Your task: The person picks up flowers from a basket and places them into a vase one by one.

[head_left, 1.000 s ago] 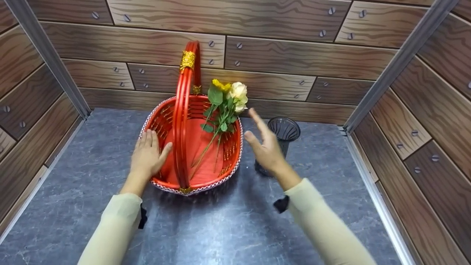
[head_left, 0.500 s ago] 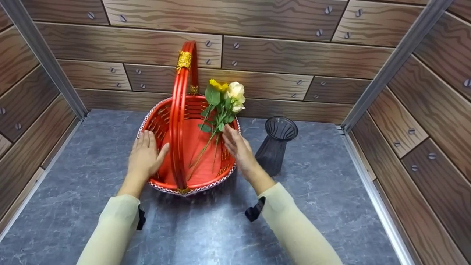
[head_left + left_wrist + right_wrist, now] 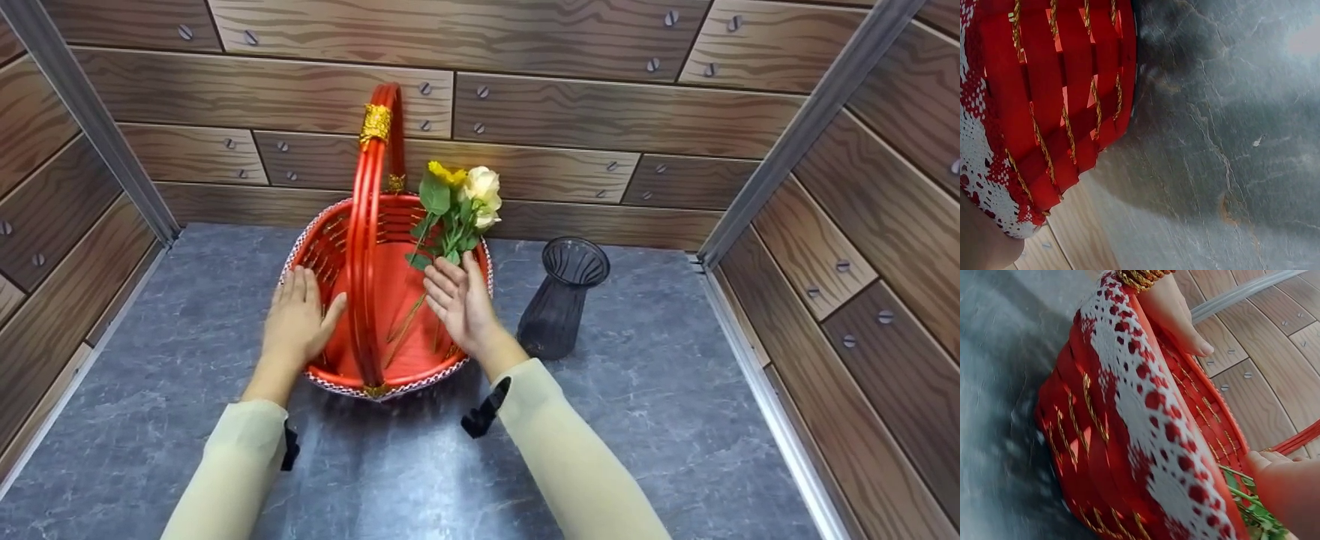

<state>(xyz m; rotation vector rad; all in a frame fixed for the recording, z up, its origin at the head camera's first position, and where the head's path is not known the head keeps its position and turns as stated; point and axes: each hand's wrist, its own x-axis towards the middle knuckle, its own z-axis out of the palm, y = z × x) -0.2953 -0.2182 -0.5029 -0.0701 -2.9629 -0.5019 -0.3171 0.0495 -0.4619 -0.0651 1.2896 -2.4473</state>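
Red basket [image 3: 397, 277]: upright on the grey surface [image 3: 637, 420], between your hands, vase side to the right. Woven slat walls, gold cord [image 3: 1095, 413], white lace trim [image 3: 1134, 410] outside below the rim. Probably light and fairly stiff; expect it to slide if you push one side only. Brace at the rim.
Handle [image 3: 363, 225]: tall red hoop arching over the basket, gold wrap [image 3: 376, 124] near the top. Looks rigid; best lift point, probably just at the wrap.
Flowers [image 3: 450, 225]: lean inside the basket's right side, heads over the far right rim, stems [image 3: 405, 326] down on the base. Likely artificial, very light. Pinch the stems below the leaves; expect the heads to swing.
Vase [image 3: 555, 315]: dark, see-through, ribbed, flared mouth. Stands right of the basket, apart from it. Glass or plastic, you can't tell; treat as fragile and slick.
Left hand [image 3: 296, 322]: laid over your left rim, fingers straight, thumb spread inside. Steadies, no grip.
Right hand [image 3: 465, 307]: over the right side, fingers loosely bent, palm showing, nothing visibly gripped. Just by the lower leaves; contact unclear.
White bloom [image 3: 482, 186]: creamy, full; petals look soft, don't squeeze.
Yellow bloom [image 3: 446, 173]: smaller, partly behind a leaf.
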